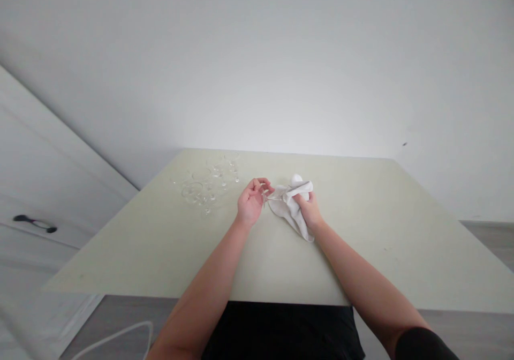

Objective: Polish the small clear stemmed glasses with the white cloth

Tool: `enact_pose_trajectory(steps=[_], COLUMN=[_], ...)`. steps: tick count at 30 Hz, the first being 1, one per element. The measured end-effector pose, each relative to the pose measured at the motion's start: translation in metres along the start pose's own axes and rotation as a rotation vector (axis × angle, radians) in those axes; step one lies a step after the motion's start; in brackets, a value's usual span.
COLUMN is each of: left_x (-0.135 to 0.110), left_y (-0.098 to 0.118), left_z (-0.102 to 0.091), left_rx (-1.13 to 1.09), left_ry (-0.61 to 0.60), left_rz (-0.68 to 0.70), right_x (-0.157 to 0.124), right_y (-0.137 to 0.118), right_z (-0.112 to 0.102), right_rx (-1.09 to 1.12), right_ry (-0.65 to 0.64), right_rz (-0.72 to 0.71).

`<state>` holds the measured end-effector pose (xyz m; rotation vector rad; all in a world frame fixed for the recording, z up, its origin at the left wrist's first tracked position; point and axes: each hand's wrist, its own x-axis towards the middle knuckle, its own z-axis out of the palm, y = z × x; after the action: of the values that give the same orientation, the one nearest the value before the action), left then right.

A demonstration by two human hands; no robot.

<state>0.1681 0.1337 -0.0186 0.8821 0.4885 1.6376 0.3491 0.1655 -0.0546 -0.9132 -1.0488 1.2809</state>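
My left hand (251, 201) is pinched around the foot of a clear stemmed glass (270, 195), which lies sideways above the table. Its bowl is wrapped in a white cloth (292, 206), and my right hand (308, 209) is closed around that cloth and the bowel of the glass inside it. Most of the glass is hidden by the cloth. Both hands hover over the middle of the pale green table (361, 242).
Several clear stemmed glasses (209, 184) stand grouped at the table's far left. A white cabinet with a dark handle (34, 223) is on the left. A white wall lies behind the table. A white cable (116, 336) lies on the floor.
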Motion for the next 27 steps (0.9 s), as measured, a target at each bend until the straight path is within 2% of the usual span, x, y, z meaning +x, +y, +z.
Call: enact_pose_trajectory(steps=[10,21,24,27], left_x=[0.000,0.004,0.003,-0.003], left_y=[0.000,-0.008,-0.012,-0.014], left_z=[0.001,0.001,-0.003,-0.009], left_rx=[-0.012,0.179,0.390,0.795], left_ry=[-0.007,0.055,-0.002,-0.215], left_rz=[-0.018,0.036,0.123,0.318], right_x=[-0.001,-0.001,-0.003,-0.004], right_y=[-0.001,-0.002,-0.005,-0.009], right_z=[0.001,0.002,0.005,0.008], right_rx=[-0.007,0.021,0.074,0.125], right_ry=[-0.008,0.006,0.071,0.077], right_rz=[-0.005,0.020,0.075,0.133])
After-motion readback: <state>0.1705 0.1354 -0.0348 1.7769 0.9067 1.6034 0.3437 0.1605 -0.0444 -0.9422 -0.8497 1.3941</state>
